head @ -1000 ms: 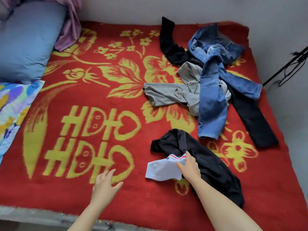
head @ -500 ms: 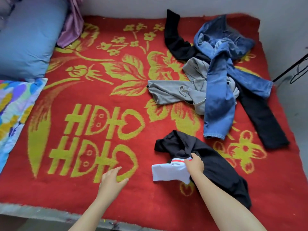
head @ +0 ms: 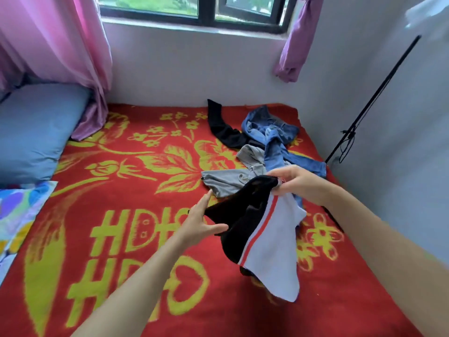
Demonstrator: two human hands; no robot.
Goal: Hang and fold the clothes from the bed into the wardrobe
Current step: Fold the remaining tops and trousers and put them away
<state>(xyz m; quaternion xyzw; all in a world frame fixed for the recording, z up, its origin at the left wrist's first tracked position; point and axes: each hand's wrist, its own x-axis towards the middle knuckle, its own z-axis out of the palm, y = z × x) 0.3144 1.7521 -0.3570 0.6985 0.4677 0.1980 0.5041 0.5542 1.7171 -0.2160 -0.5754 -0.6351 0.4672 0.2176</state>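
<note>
Your right hand point(head: 300, 184) pinches black-and-white garment point(head: 269, 244) at top edge; it hangs over bed point(head: 121, 190), lower centre of frame. Left hand point(head: 199, 222) spread wide at black edge, gripping nothing. Likely light, limp, droopy: take opposite top corner to spread it.

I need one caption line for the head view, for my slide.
Right hand holds a black-and-white garment above the red blanket; open left hand beside its black part.
</note>
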